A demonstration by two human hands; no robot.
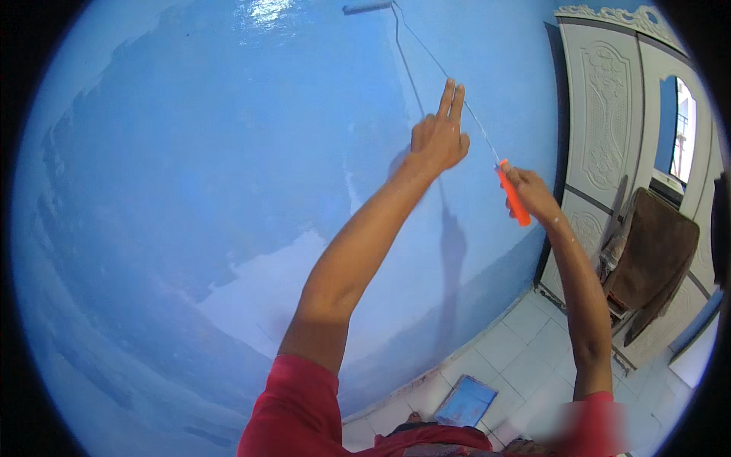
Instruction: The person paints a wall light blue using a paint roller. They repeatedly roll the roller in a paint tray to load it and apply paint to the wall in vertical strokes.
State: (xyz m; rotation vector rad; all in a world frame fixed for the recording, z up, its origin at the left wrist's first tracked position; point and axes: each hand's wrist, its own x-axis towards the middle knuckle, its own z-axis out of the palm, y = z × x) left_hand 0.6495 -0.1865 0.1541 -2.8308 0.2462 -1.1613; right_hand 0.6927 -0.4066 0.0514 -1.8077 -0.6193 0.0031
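My right hand (528, 191) grips the orange handle (515, 197) of a paint roller, whose thin wire frame runs up and left to the roller sleeve (367, 8) at the top of the view, at the blue wall (257, 143). Raised before the wall, left of the handle, is my left hand (440, 134); two fingers point up beside the wire, the others are bent, and I see nothing held in it. Whether it touches the wire or the wall I cannot tell. Deeper blue paint covers much of the wall, around a paler patch (274, 285) lower down.
On the tiled floor (525, 337) near my feet lies a paint tray (467, 401) with blue in it. A carved white wardrobe (605, 108) with a mirror stands at the right. Before it is a chair-like object with a brown cover (657, 245).
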